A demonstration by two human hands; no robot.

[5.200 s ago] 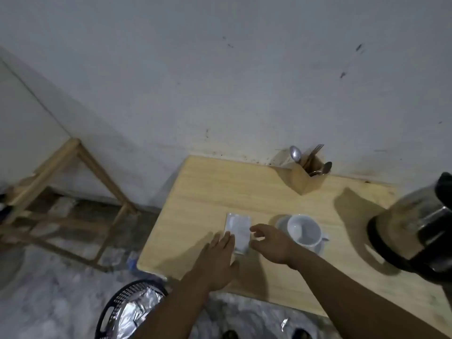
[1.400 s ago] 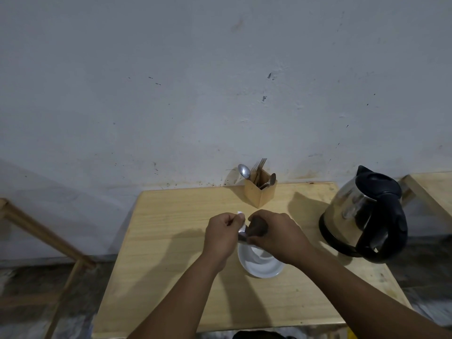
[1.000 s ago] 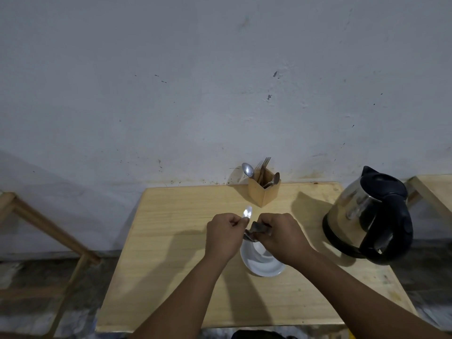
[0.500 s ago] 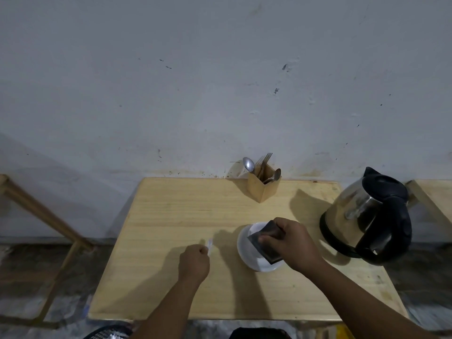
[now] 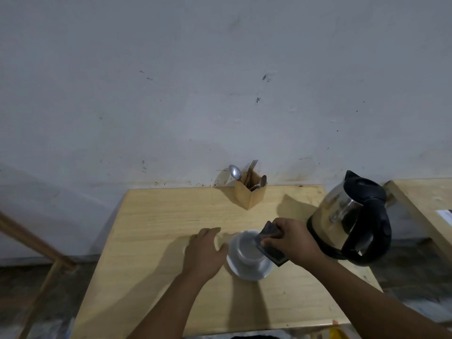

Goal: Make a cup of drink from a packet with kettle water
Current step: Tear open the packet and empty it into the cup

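A white cup (image 5: 245,248) stands on its saucer (image 5: 247,272) in the middle of the wooden table (image 5: 156,221). My right hand (image 5: 291,241) holds a dark packet (image 5: 270,244) tilted over the cup's right rim. My left hand (image 5: 205,253) lies flat on the table just left of the cup, fingers spread, with nothing visible in it. A steel kettle (image 5: 352,216) with a black lid and handle stands to the right of my right hand.
A wooden holder (image 5: 249,192) with spoons and a fork stands at the table's back edge by the wall. Another wooden surface (image 5: 425,204) lies at the far right. A wooden frame (image 5: 31,243) leans at the left, over the floor.
Both hands tore the packet over the cup. My left hand then dropped low to the left with a torn strip and has come back beside the cup without it. The right keeps the packet above the cup.
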